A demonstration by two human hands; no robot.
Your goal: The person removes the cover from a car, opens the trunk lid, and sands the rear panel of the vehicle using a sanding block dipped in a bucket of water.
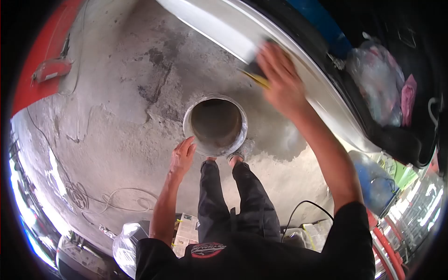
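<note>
My right hand (281, 77) is blurred by motion against a white car panel (308, 77). Beneath its fingers is a dark, flat sanding pad (255, 68) with a yellow edge; its far side is covered by the hand. My left hand (183, 156) hangs low with nothing in it, thumb apart from the loosely bent fingers. Closest to that hand is a round bucket (187, 122) with a pale rim and a dark grey inside. Whether the fingertips touch the bucket's rim, I cannot tell.
Concrete floor (116, 135) with damp patches surrounds the bucket. A red car part with a mirror (52, 70) is at the left. A coiled cable (79, 196) lies lower left. Plastic bags (375, 79) sit inside the dark opening at right. Newspaper (186, 228) lies behind my legs.
</note>
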